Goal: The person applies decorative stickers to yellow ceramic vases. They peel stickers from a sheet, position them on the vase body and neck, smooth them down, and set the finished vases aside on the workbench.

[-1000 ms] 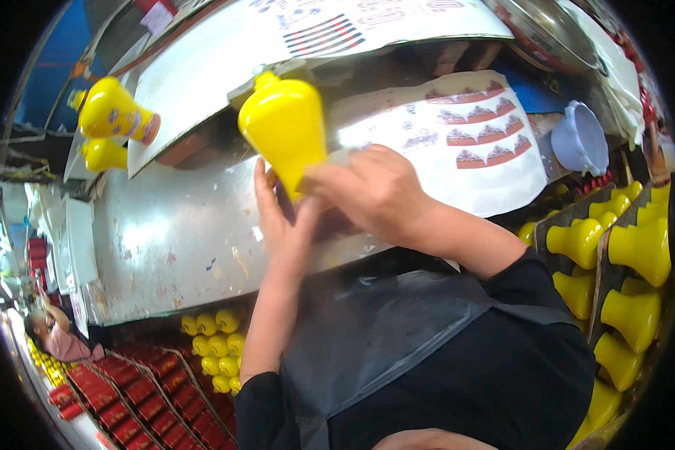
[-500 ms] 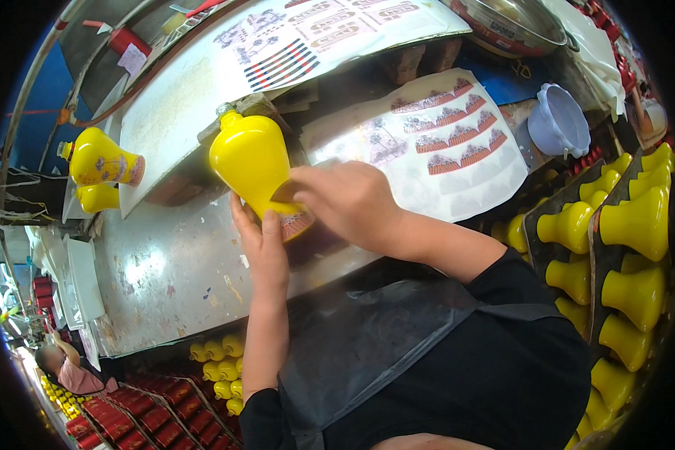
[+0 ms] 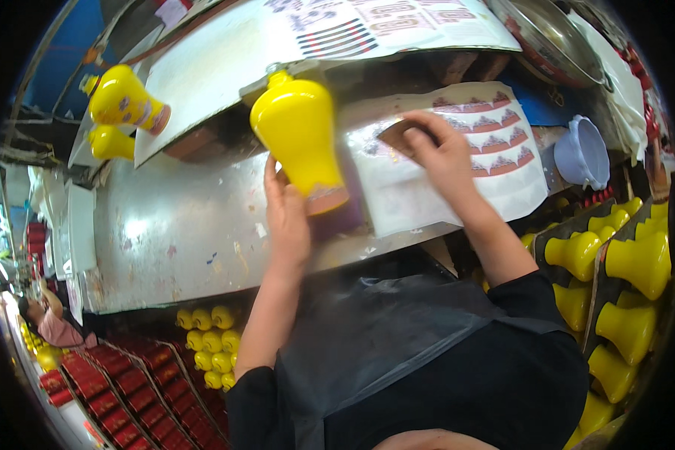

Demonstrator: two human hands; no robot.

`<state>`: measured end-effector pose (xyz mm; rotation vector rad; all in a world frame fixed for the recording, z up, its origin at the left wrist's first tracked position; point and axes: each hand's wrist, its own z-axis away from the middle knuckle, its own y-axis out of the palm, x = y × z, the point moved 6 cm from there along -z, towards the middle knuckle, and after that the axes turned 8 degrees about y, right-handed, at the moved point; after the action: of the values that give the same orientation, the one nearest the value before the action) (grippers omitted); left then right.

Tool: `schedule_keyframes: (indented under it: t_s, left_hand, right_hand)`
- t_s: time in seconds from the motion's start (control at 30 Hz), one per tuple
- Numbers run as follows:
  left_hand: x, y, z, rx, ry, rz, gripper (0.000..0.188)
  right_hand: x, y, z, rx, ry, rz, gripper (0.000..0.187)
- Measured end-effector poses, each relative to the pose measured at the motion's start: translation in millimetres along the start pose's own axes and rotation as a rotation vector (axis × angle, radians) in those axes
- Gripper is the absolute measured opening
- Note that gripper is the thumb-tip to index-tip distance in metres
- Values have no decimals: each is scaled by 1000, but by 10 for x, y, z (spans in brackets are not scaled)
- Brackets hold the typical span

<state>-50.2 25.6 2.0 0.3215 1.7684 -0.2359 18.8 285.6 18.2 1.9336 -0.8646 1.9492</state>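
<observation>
A glossy yellow vase-shaped bottle (image 3: 296,127) leans over the metal worktable, its narrow neck pointing away from me. A reddish patterned band (image 3: 328,199) runs around its flared foot. My left hand (image 3: 285,214) grips the lower part of the bottle from its left side; some fingers are hidden behind it. My right hand (image 3: 444,154) is apart from the bottle, over a sheet of printed decals (image 3: 397,202). Pinched between its thumb and fingers is a thin brown scraper (image 3: 399,139).
A decorated yellow bottle (image 3: 127,101) lies at the left beside a plainer one (image 3: 112,142). More decal sheets (image 3: 337,37) cover the raised white board. A lilac basin (image 3: 581,154) and a metal pan (image 3: 540,45) stand right. Yellow bottles (image 3: 630,330) fill racks; a person (image 3: 58,326) sits far left.
My right hand has moved the scraper off the bottle, rightward over the decal sheet. My left hand still holds the bottle. The whole view has shifted slightly.
</observation>
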Motion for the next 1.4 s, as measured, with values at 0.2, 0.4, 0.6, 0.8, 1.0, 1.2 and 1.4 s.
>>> schedule_keyframes:
  t_s: [0.2, 0.4, 0.6, 0.8, 1.0, 1.2, 1.4]
  left_hand:
    - [15, -45, 1, 33, -19, 30, 69]
    - [-98, 56, -57, 96, 58, -252, 86]
    - [-196, 123, -47, 64, 32, -248, 93]
    - [-177, 67, -5, 80, 290, -484, 110]
    - [-13, 1, 65, 102, 238, -486, 120]
    - [-8, 0, 67, 97, 237, -519, 123]
    - [-6, -12, 89, 78, 245, -546, 121]
  right_hand:
    - [-288, -325, -339, 238, 497, -419, 17]
    - [-9, -331, -776, 254, 431, -245, 35]
    - [514, -378, -1248, 19, -115, 286, 27]
    - [708, -439, -1602, -149, -431, 740, 19]
    - [630, -290, -1681, -58, -367, 968, 21]
    - [661, -49, -1566, 35, -456, 1178, 30]
    - [738, -192, -1401, 35, -424, 1118, 38]
